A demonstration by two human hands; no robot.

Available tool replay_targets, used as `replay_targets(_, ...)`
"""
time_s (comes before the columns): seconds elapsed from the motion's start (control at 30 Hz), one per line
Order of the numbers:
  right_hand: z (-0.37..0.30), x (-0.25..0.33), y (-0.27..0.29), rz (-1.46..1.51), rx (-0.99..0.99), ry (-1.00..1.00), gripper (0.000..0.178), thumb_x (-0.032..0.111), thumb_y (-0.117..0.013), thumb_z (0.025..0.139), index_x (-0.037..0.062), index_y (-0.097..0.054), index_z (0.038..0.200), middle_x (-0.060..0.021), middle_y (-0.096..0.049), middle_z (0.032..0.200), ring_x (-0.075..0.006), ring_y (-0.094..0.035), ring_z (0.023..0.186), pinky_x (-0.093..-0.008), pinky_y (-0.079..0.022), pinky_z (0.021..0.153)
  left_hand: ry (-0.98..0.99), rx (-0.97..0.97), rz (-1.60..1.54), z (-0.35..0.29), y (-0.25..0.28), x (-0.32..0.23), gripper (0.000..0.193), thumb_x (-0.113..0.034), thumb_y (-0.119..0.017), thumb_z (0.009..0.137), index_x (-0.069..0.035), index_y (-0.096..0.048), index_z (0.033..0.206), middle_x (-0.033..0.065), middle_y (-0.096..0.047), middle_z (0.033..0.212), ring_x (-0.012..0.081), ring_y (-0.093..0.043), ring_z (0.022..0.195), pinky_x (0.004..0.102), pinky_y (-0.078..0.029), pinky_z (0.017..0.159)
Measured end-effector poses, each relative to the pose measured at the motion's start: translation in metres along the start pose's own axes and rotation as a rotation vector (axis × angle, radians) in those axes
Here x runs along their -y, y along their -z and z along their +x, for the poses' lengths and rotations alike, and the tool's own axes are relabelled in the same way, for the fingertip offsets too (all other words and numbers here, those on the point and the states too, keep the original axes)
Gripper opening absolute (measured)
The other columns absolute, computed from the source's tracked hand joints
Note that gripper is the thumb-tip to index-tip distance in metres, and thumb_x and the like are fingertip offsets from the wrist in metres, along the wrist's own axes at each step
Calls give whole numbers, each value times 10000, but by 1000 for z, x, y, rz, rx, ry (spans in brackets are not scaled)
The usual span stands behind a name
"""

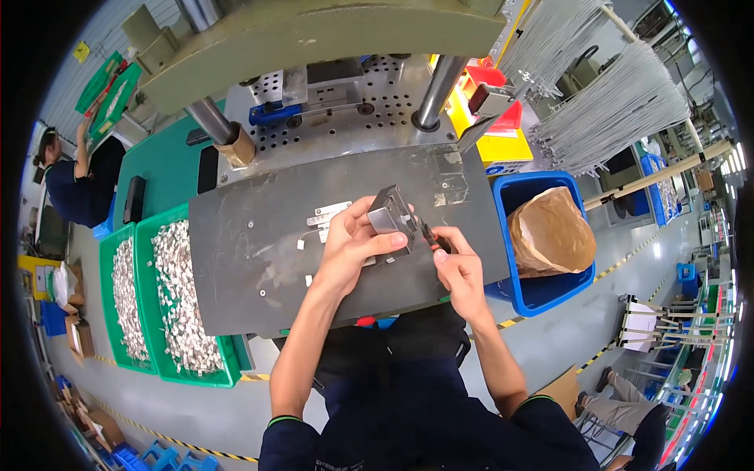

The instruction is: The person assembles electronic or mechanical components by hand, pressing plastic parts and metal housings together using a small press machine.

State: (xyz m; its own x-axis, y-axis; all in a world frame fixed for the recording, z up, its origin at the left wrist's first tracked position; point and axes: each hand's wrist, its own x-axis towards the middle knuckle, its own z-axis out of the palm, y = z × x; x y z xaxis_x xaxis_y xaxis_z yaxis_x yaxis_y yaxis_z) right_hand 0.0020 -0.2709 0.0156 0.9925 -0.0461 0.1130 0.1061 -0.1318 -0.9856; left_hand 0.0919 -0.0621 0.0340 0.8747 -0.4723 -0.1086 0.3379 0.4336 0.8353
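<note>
My left hand (348, 247) is closed around a boxy metal block (386, 213) with a dark outer side, lifted above the dark worktop (228, 275). Its thumb presses along the near edge. Close by on the right, my right hand (462, 273) grips a small tool (428, 234) with black and red on its handle. The tool's tip points at the block; whether the two touch I cannot tell. Beside my left hand lie flat silver metal pieces (326, 213), partly hidden by the fingers. A few small bits are scattered over the worktop.
A press with an olive crossbeam (330, 47) and steel columns (441, 93) stands ahead. Green bins (229, 369) of small metal parts sit left. At right stands a blue bin (514, 267) holding a brown paper bag (554, 235). Another person (78, 184) works far left.
</note>
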Motion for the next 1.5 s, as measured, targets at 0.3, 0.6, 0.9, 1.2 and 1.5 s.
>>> replay_targets(0.3, 3, 0, -18, -299, -75, 245, 234, 75, -700, 970, -75, -670, 792, -191, -666, 1133, -277, -655, 947, -338, -513, 796, -16, -60, 18, -13, -15, 16, 640, -61, -931, 741, 39, -614, 1289, 141, -721, 1209, 199, -723, 1069, 372, -602, 960)
replay_targets(0.6, -18, -89, 173, -584, -726, 19, 426, 181, -602, 1093, -94, -602, 767, -103, -735, 1017, -140, -603, 848, -316, -488, 778, -214, -324, 614, -109, 13, -8, 643, -54, -1008, 615, 39, -673, 1156, 109, -776, 1035, 188, -756, 951, 351, -592, 929)
replay_targets(0.9, -43, -159, 308, -846, -766, -237, 548, 331, -556, 1098, -128, -716, 844, -258, -740, 1117, -330, -703, 1060, -407, -513, 965, -344, -248, 1321, -147, 33, -22, 642, -118, -946, 570, 1, -763, 1174, 73, -723, 1062, 265, -676, 916, 368, -572, 761)
replay_targets(1.2, 56, -45, 37, -837, 10, 420, 257, 0, -742, 864, 72, -648, 1092, -130, -663, 1267, -354, -595, 1231, -449, -384, 1062, -441, 31, 1355, -102, 44, 31, 610, -113, -918, 584, -19, -746, 1162, 74, -738, 1121, 277, -648, 941, 400, -593, 801)
replay_targets(1.5, 12, -8, -43, -618, 777, 473, 441, 240, -863, 820, 115, -725, 1220, -132, -605, 1374, -306, -595, 1244, -482, -425, 1025, -294, -59, 1229, -122, 50, 39, 697, -79, -917, 648, -21, -673, 1299, 117, -669, 1310, 357, -652, 1130, 442, -583, 955)
